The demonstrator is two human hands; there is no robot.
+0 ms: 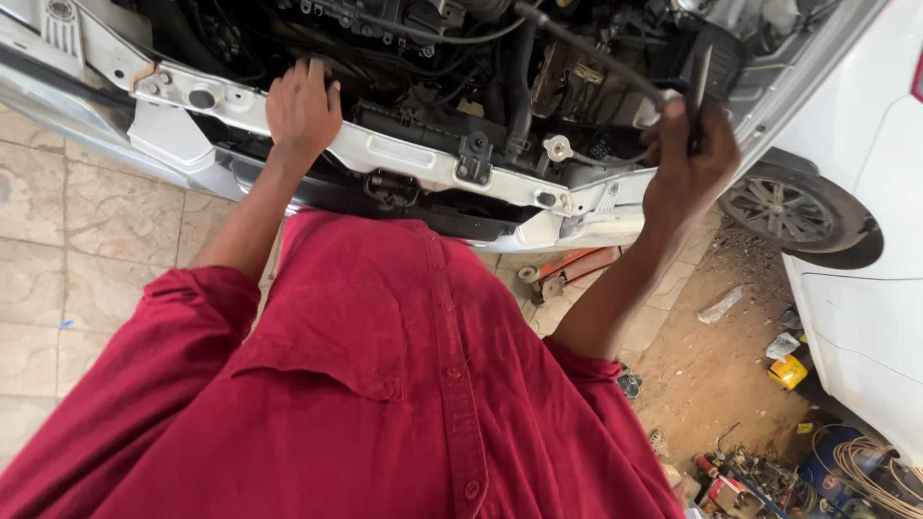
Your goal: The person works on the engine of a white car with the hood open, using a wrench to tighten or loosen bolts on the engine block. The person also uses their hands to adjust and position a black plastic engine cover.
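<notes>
Over the open engine bay, the left hand rests with fingers curled on the white painted metal front crossmember, near its left end. At the crossmember's right end, the right hand is clenched around a slim dark flat tool, beside a black ribbed hose.

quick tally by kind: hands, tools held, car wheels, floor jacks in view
hands: 2, left hand on the white front panel, right hand
tools held: 1, dark tool in the right hand
car wheels: 1, wheel
floor jacks: 1, orange jack
total: 5
</notes>
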